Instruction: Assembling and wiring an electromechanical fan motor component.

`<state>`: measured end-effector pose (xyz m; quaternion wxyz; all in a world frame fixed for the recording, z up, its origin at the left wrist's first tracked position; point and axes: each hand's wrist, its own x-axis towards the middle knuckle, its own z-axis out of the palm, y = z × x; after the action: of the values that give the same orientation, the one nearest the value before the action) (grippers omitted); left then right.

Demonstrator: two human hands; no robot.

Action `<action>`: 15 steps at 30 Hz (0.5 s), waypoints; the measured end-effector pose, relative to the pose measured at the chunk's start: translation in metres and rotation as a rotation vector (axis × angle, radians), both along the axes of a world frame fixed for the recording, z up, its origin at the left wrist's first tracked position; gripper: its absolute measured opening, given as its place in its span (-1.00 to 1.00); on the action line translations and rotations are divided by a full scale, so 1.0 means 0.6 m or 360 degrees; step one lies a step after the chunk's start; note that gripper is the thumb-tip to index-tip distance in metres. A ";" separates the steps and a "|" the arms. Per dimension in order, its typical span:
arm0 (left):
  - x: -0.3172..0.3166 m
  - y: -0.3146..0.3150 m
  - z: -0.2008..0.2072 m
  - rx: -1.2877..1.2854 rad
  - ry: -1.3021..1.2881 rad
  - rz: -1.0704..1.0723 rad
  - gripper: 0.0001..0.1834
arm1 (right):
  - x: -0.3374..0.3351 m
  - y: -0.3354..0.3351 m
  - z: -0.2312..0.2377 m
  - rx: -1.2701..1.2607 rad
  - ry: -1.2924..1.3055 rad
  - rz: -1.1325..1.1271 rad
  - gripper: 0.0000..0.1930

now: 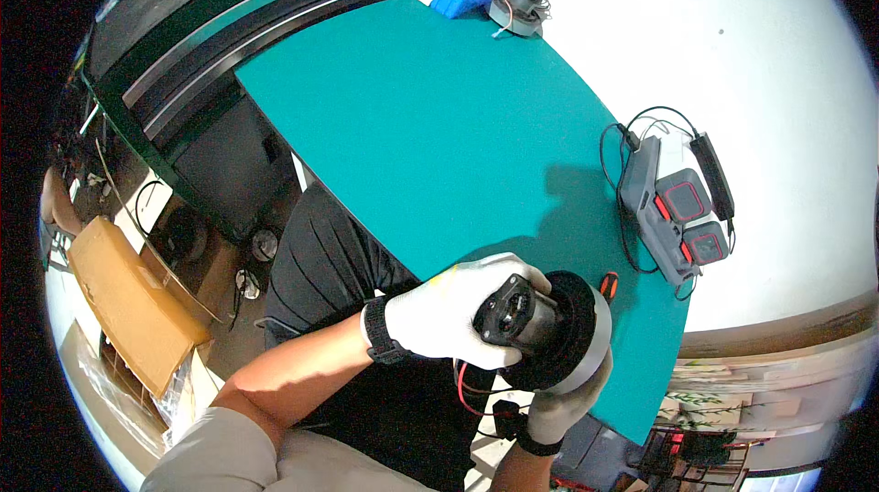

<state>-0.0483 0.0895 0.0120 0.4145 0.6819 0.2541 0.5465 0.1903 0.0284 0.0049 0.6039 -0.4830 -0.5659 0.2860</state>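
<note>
My left hand (453, 309), in a white glove with a black wrist strap, wraps its fingers round the narrow upper part of a black motor unit (538, 323). The unit has a wide round base with a light grey rim and is tilted above the table's near edge. Red and black wires (464, 389) hang from it. My gloved right hand (566, 405) grips the rim of the base from below; some of its fingers are hidden behind the unit. Just beyond the rim, on the table, lies a small orange-and-black thing (609, 285), partly covered.
The green table (430, 126) stretches away to the far left. On its far end stand a blue bin (449, 0) and a similar motor unit (519, 11). A grey case with cabled devices (673, 208) sits along the right edge. A cardboard box (133, 300) stands at left.
</note>
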 end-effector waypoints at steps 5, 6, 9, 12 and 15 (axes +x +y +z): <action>-0.001 -0.001 0.000 -0.0057 -0.0024 0.0002 -0.22 | -0.009 -0.004 -0.001 -0.0152 0.0111 0.0020 0.38; -0.001 -0.002 0.000 -0.0085 -0.0019 -0.0002 -0.22 | -0.007 -0.003 0.002 -0.0173 0.0047 0.0069 0.37; -0.001 0.002 0.002 -0.0075 -0.0002 -0.0029 -0.22 | -0.003 0.000 0.009 -0.0108 -0.0182 0.0027 0.36; 0.000 -0.001 0.002 -0.0032 -0.0005 0.0010 -0.22 | -0.009 -0.004 0.005 -0.0002 -0.0368 -0.0198 0.30; 0.000 -0.001 0.003 -0.0060 -0.0017 -0.0016 -0.22 | -0.021 -0.007 0.003 -0.0011 -0.0266 -0.0101 0.25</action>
<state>-0.0483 0.0890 0.0136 0.4314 0.6724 0.2586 0.5430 0.1777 0.0240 0.0070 0.5617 -0.5248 -0.5978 0.2274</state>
